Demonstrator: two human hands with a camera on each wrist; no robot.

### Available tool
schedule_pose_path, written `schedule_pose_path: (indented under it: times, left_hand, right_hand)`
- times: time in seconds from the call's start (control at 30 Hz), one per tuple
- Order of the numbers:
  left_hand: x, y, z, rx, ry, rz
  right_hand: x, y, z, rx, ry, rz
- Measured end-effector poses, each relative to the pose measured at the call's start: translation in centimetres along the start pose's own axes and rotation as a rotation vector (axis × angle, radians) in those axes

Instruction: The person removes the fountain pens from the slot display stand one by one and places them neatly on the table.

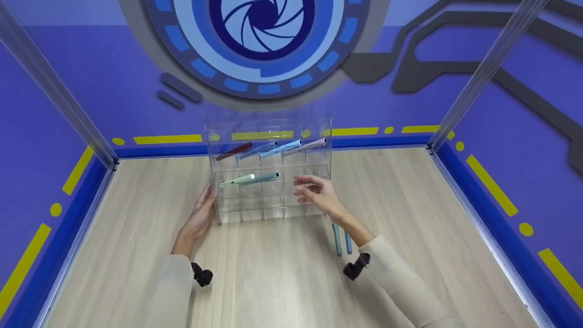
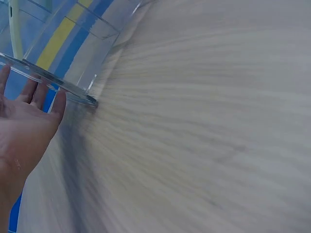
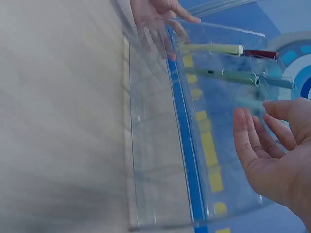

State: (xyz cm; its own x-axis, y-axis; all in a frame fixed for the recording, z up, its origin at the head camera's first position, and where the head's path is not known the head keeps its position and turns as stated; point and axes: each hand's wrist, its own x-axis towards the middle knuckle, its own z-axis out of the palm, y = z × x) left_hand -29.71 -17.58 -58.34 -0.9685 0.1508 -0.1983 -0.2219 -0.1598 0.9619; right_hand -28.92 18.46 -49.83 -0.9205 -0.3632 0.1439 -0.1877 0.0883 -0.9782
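A clear acrylic rack (image 1: 273, 214) stands upright on the table, with pens lying in its compartments. Its upper row holds a dark red pen (image 1: 234, 151), a blue pen (image 1: 258, 150), a light blue pen (image 1: 281, 148) and a pale lilac pen (image 1: 306, 146). One row lower lie a pale green pen (image 1: 237, 179) and a teal pen (image 1: 260, 178). My left hand (image 1: 200, 214) rests its nearly straight fingers against the rack's left side panel (image 2: 63, 85). In front of the lower pen row, at the right, my right hand (image 1: 321, 196) has loosely bent fingers, thumb apart, nothing held between them.
Another teal pen (image 1: 336, 239) and another blue pen (image 1: 348, 243) lie on the wooden table (image 1: 273, 282) beneath my right forearm. Blue printed walls (image 1: 54, 114) enclose the table at the back and sides, with clear corner posts (image 1: 492, 64).
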Motion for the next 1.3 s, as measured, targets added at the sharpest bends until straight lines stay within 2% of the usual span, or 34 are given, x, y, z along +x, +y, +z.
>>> schedule_pose_path:
  times: [0.3, 0.47, 0.63, 0.9, 1.13, 1.3]
  left_hand:
    - [-0.4, 0.5, 0.0, 0.151, -0.040, -0.021]
    - [-0.5, 1.2, -0.1, 0.247, -0.072, -0.036]
    - [-0.6, 1.0, -0.3, 0.324, -0.068, -0.069]
    - [-0.9, 0.6, -0.1, 0.314, -0.051, -0.068]
    - [-0.8, 0.7, -0.1, 0.298, -0.043, -0.057]
    - [-0.6, 0.6, -0.1, 0.305, -0.042, -0.059]
  right_hand:
    - [2.7, 0.3, 4.1, 0.188, -0.007, 0.024]
    - [4.0, 0.4, 5.7, 0.253, 0.010, 0.070]
    - [4.5, 0.8, 7.3, 0.277, 0.029, 0.096]
    - [4.9, 0.9, 8.3, 0.233, 0.131, 0.093]
    - [4.4, 0.6, 7.9, 0.238, 0.158, 0.043]
    - [3.6, 0.6, 7.2, 0.274, 0.215, 0.014]
